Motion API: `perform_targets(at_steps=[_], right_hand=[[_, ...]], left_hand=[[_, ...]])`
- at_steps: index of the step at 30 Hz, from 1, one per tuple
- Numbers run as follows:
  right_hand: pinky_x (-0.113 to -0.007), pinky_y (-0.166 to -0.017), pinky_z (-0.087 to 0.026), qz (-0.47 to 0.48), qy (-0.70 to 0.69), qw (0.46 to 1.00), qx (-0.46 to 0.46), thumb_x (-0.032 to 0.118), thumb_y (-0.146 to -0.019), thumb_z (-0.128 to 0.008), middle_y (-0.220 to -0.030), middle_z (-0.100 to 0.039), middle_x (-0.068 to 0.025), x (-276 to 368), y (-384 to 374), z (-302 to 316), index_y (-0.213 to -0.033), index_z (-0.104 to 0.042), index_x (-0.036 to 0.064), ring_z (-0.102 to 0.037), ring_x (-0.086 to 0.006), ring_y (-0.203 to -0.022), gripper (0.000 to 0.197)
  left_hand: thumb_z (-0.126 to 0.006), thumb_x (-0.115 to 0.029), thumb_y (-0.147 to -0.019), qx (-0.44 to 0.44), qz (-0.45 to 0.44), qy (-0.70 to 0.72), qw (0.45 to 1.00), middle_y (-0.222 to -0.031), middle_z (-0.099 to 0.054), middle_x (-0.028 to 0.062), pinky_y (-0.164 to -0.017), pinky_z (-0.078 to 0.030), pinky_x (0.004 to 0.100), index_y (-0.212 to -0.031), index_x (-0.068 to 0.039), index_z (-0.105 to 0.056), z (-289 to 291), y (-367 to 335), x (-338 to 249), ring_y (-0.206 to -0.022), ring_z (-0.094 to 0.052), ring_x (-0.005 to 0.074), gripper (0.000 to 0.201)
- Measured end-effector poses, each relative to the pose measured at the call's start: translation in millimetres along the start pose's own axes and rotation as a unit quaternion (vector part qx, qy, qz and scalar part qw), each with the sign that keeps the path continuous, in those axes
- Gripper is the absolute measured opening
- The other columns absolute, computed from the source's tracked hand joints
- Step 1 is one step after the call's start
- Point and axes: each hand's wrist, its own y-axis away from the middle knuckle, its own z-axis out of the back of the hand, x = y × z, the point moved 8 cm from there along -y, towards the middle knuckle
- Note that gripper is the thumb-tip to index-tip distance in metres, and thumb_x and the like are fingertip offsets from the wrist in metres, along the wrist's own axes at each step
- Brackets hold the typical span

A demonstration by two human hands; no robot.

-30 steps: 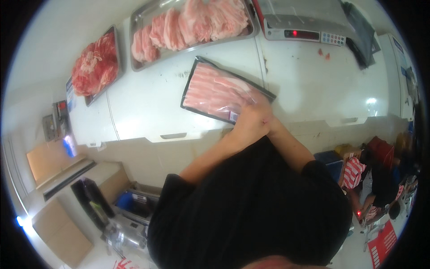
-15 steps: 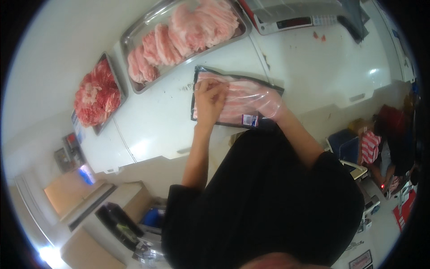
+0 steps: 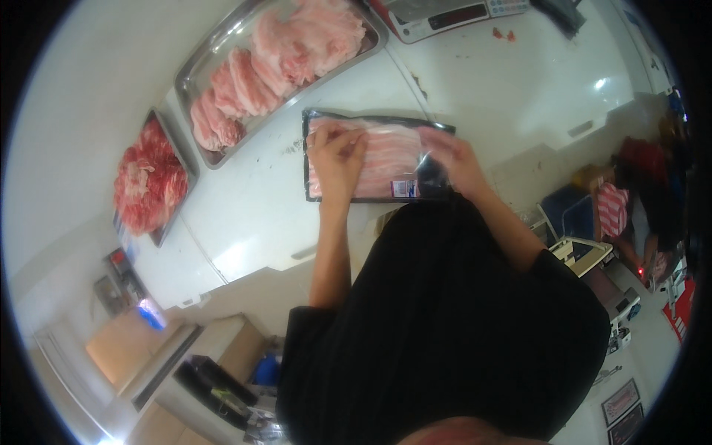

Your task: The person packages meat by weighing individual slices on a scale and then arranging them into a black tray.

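Note:
A flat plastic bag, black-backed with a clear front, lies on the white worktop before me. Pale pink and white sliced meat lies in rows inside, and a small white and purple label is on its near side. My left hand rests at the bag's left end, thumb and fingers closed in a pinch on the clear film. At the right end is my right hand, its fingers against the bag's edge. They are blurred, so whether they grip the film is unclear.
A steel tray of folded pale meat slices stands beyond the bag. Left of it is a smaller tray heaped with red meat. A scale sits at the far edge. Someone in a striped garment is off to the right.
My right hand was under the clear film at the bag's right end and has drawn back to its edge. The left hand stays at the left end. The whole view has shifted slightly.

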Motion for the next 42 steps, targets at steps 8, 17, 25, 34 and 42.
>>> perform_targets(at_steps=[8, 17, 25, 34, 42], right_hand=[[-0.045, -0.117, -0.045, 0.354, 0.434, 0.828, 0.039, -0.010, -0.084, -0.059, -0.146, -0.062, -0.0187, 25.8, 25.7, -26.8, -0.135, -0.067, 0.0040, -0.053, -0.0382, -0.141, 0.054], [-0.039, -0.089, -0.058, 0.359, 0.387, 0.849, -0.001, -0.003, -0.090, -0.063, -0.110, -0.074, -0.0124, 48.5, 28.4, 48.1, -0.117, -0.072, 0.0015, -0.072, -0.0298, -0.104, 0.028], [-0.030, -0.060, -0.055, -0.058, 0.352, 0.913, 0.199, 0.036, -0.108, -0.061, -0.071, -0.068, -0.0087, 57.9, -62.4, 41.4, -0.098, -0.073, -0.0037, -0.070, -0.0146, -0.068, 0.042], [-0.031, -0.054, -0.050, -0.087, 0.381, 0.837, 0.382, 0.035, -0.108, -0.060, -0.067, -0.063, -0.0052, 29.3, -83.1, 12.0, -0.093, -0.071, -0.0022, -0.058, -0.0130, -0.054, 0.042], [-0.023, -0.051, -0.037, -0.125, 0.193, 0.889, 0.395, 0.036, -0.109, -0.062, -0.068, -0.055, 0.0039, 46.6, -59.4, 11.3, -0.087, -0.064, 0.0085, -0.047, -0.0054, -0.056, 0.035]], left_hand=[[-0.087, -0.009, -0.077, -0.023, 0.017, -0.003, 1.000, -0.097, -0.064, 0.0069, -0.087, -0.049, 0.0393, -0.095, -0.009, -0.085, 1.0, 3.2, -0.8, -0.100, -0.055, 0.0279, 0.018], [-0.081, -0.009, -0.090, -0.148, 0.064, 0.137, 0.977, -0.088, -0.069, 0.0101, -0.072, -0.050, 0.0331, -0.094, 0.001, -0.078, 32.0, 64.2, -12.9, -0.080, -0.063, 0.0206, 0.011], [-0.066, -0.051, -0.103, 0.100, 0.412, 0.356, 0.833, -0.059, -0.060, 0.0014, -0.054, -0.042, 0.0268, -0.077, 0.001, -0.072, -85.3, 195.6, -5.4, -0.055, -0.055, 0.0106, 0.059], [-0.068, -0.048, -0.102, 0.004, 0.438, 0.362, 0.823, -0.062, -0.063, 0.0036, -0.053, -0.041, 0.0291, -0.072, -0.003, -0.070, -154.4, 220.9, -3.6, -0.056, -0.058, 0.0121, 0.054], [-0.066, -0.029, -0.106, -0.118, 0.356, 0.603, 0.704, -0.059, -0.044, -0.0050, -0.052, -0.031, 0.0263, -0.075, -0.010, -0.059, -109.0, 226.0, -50.6, -0.053, -0.037, 0.0072, 0.037]])
